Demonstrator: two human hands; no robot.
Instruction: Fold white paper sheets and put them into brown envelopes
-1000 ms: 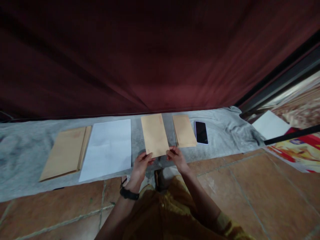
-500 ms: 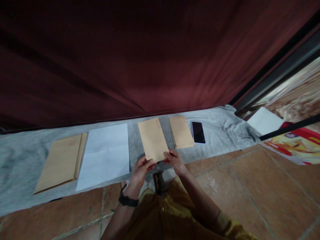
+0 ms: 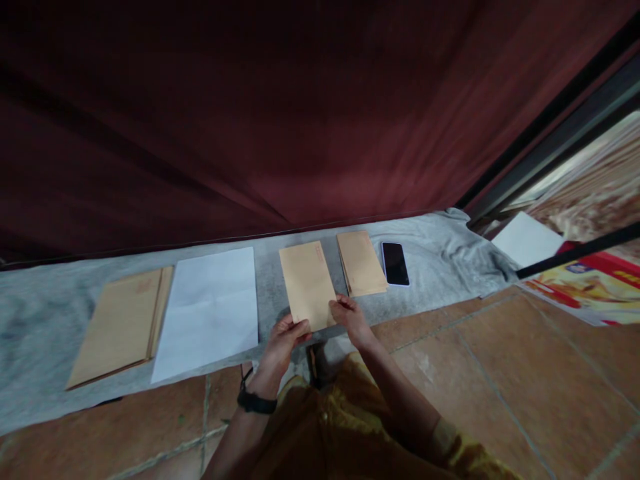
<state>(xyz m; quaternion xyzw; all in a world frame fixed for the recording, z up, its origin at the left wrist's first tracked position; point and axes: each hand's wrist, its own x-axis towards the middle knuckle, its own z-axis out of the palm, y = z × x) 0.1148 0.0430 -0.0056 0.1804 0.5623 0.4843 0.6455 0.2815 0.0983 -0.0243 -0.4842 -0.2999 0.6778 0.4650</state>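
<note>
A long tan envelope (image 3: 307,283) lies on the grey cloth (image 3: 45,313) in front of me. My left hand (image 3: 281,343) pinches its near left corner, and my right hand (image 3: 350,319) pinches its near right corner. A black watch sits on my left wrist. Just right of the envelope is a small stack of tan envelopes (image 3: 361,263), and beyond that a black phone (image 3: 395,263). To the left lie a white sheet of paper (image 3: 209,308) and a stack of large tan envelopes (image 3: 120,323).
A dark red curtain (image 3: 280,113) hangs behind the cloth. Brown floor tiles (image 3: 500,373) spread in front and to the right. At the far right are a white sheet (image 3: 526,238), a colourful printed box (image 3: 590,287) and a dark bar (image 3: 575,256).
The envelope in my hands has shifted slightly and now lies flatter on the cloth. The view has drifted a little; my hands keep their hold on its near corners.
</note>
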